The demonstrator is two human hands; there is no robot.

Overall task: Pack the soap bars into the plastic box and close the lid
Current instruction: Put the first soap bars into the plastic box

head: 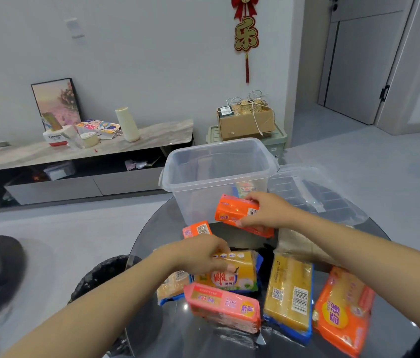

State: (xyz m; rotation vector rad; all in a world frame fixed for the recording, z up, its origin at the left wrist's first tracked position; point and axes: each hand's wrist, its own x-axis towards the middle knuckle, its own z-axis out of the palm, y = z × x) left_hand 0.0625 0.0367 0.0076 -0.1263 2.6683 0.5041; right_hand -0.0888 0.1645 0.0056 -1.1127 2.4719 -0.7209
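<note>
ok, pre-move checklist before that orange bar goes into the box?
1. Right hand grips the orange soap bar: ok, fingers wrap its end, bar lifted off the table.
2. Plastic box open: ok, no lid on it.
3. Lid out of the drop path: ok, it lies to the right of the box.
4. Room inside the box: ok, one pack shows through the wall, the rest looks free.
5. Bar above the rim: not ok, it sits in front of the wall, below the rim.
6. Left hand grip on the yellow soap pack: cannot tell, fingers rest on top of it.
</note>
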